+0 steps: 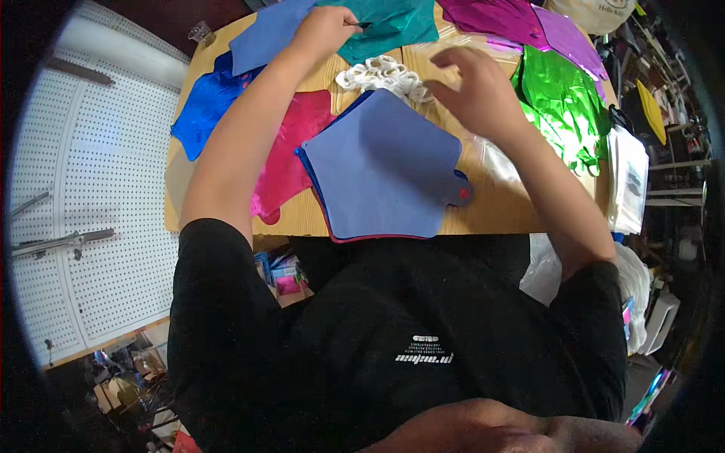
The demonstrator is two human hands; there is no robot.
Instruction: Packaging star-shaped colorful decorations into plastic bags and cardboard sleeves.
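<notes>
At the table's far side, my left hand [326, 32] is closed, its fingertips pinched at the near left part of a teal foil sheet [404, 30]. My right hand [477, 89] hovers over the table with fingers apart and nothing in them. Between the hands lies a heap of small white rings [384, 75]. Closest to me is a stack of flat pentagonal pieces, with a dull blue piece [385, 166] on top and darker blue and red edges showing beneath. The pieces look like uninflated foil balloons, though their kind is not certain.
Around the stack lie a red foil piece [291, 151], a shiny blue one [208, 106], a bright green one [563, 106] and a magenta one [495, 19]. Clear plastic [498, 162] lies right of the stack. A white pegboard [113, 196] stands left; packed plastic sleeves [628, 181] hang right.
</notes>
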